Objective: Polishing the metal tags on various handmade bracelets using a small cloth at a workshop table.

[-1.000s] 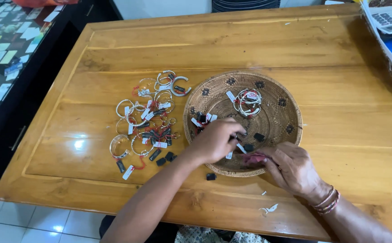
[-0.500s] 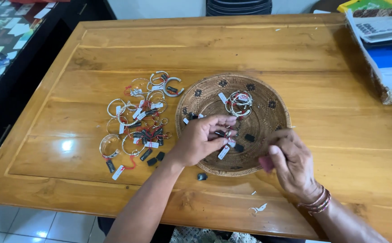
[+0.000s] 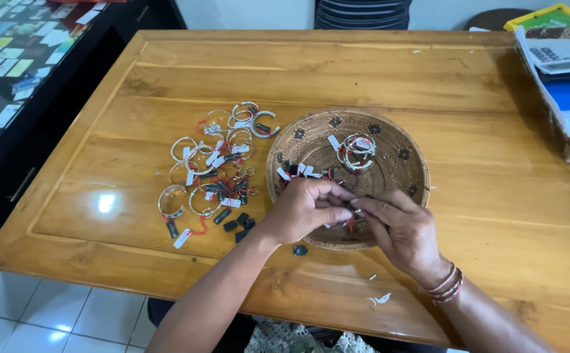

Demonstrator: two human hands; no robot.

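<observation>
My left hand (image 3: 306, 208) and my right hand (image 3: 399, 230) meet over the near rim of a shallow woven basket (image 3: 408, 171). Together their fingertips pinch a small black tag on a red thread (image 3: 350, 214). Inside the basket lie silver bangles (image 3: 357, 149) with white paper tags and a few black tags. Left of the basket, a spread of silver bangles (image 3: 212, 171) with white and black tags rests on the wooden table (image 3: 324, 85). One loose black tag (image 3: 300, 250) lies on the table just under my left hand.
A stack of books and papers with a calculator (image 3: 563, 55) sits at the table's far right corner. A person in a striped shirt (image 3: 362, 13) stands at the far edge. A dark glass display counter (image 3: 10, 59) runs along the left. Paper scraps (image 3: 380, 299) lie near the front edge.
My right hand has moved left from the basket's near right rim to meet the left hand. Both hands now pinch the small tag together.
</observation>
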